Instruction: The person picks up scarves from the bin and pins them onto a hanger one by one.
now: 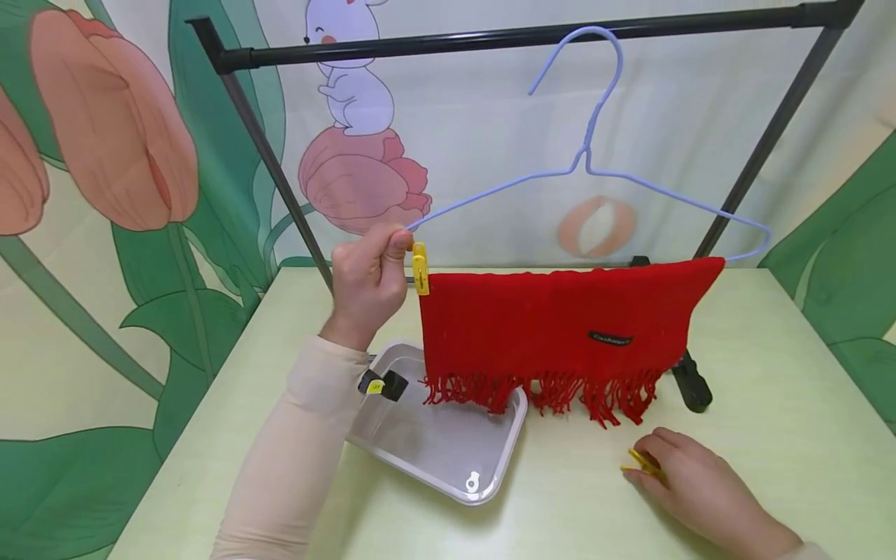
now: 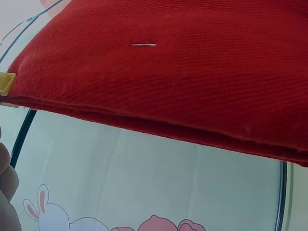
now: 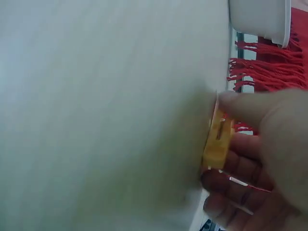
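A red fringed scarf (image 1: 532, 319) hangs folded over the lower bar of a light-purple wire hanger (image 1: 518, 183), whose hook is over a black rail. Beside the scarf's left top corner, a yellow clothespin (image 1: 420, 268) is clipped on. My left hand (image 1: 371, 276) grips the hanger's left end, right by that clothespin. Low on the right, my right hand (image 1: 700, 486) holds another yellow clothespin (image 3: 219, 139) between thumb and fingers, just over the tabletop. In the left wrist view the scarf (image 2: 163, 72) fills the upper part and only some fingertips show.
A shallow grey-white plastic tray (image 1: 448, 459) stands on the pale table (image 1: 588, 498) below the scarf. The black rack (image 1: 420, 48) spans the back, one foot (image 1: 693, 389) reaching forward at right. Behind it hangs a curtain printed with tulips and a rabbit.
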